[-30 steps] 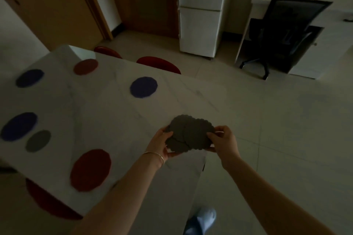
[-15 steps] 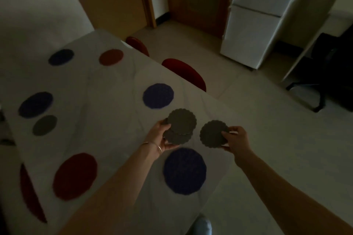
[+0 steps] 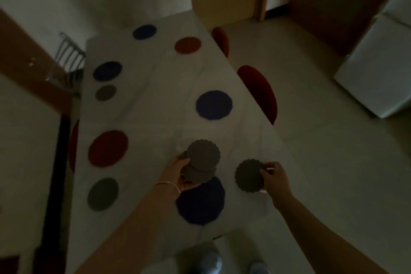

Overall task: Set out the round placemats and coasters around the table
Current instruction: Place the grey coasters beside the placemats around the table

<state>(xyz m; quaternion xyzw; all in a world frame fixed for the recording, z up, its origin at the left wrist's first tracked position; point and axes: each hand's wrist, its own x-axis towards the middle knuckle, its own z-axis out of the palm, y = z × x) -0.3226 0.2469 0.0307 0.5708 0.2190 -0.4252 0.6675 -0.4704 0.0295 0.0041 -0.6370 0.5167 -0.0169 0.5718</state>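
Note:
My left hand (image 3: 178,171) holds a small stack of grey scalloped coasters (image 3: 202,158) above the white table (image 3: 160,118). My right hand (image 3: 275,177) pinches a single grey coaster (image 3: 248,176) low over the table, right of a blue placemat (image 3: 201,202) at the near end. Blue placemats (image 3: 214,105) (image 3: 107,70) (image 3: 144,31) and red placemats (image 3: 108,148) (image 3: 188,45) lie around the table. Grey coasters (image 3: 102,194) (image 3: 105,92) rest beside two of them on the left side.
Two red chairs (image 3: 260,93) (image 3: 220,40) are pushed in along the table's right edge. A metal chair back (image 3: 69,53) stands at the far left corner. A white fridge (image 3: 375,78) is at the right, wooden doors behind. My shoes (image 3: 210,261) show at the near table end.
The view swung left along the table. My right hand drew one coaster off the stack and carried it down and right, beside the near blue placemat; my left hand keeps the rest.

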